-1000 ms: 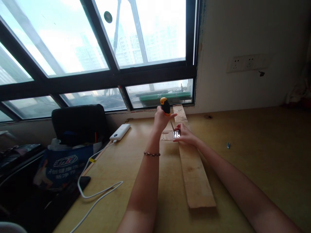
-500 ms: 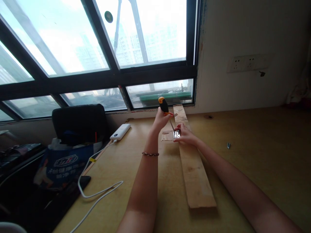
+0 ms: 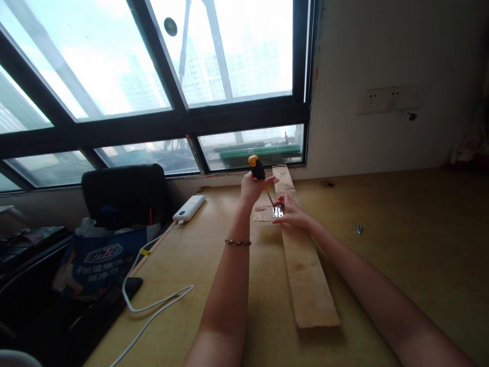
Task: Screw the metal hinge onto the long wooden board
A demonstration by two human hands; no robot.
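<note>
My left hand [image 3: 252,189] is closed around the black and yellow handle of a screwdriver [image 3: 256,167], which leans with its shaft pointing down. The tip meets a shiny metal hinge [image 3: 275,211] lying where a long wooden board [image 3: 305,270] and a small wood piece [image 3: 263,213] at its left side come together. With thumb and fingers at its edges, my right hand [image 3: 291,211] grips the hinge against the wood. Whether a screw sits under the tip is too small to tell.
Two small screws [image 3: 359,229] lie on the table [image 3: 397,285] to the right. A white power bank [image 3: 189,207] with a white cable [image 3: 164,305] is at the left edge. Beyond that edge stand a black chair [image 3: 124,191] and a blue bag [image 3: 103,265]. The window [image 3: 244,112] rises behind.
My left hand has turned slightly on the screwdriver handle, its thumb now reaching further right. The handle's top has dipped a little. My right hand and the hinge stay in place.
</note>
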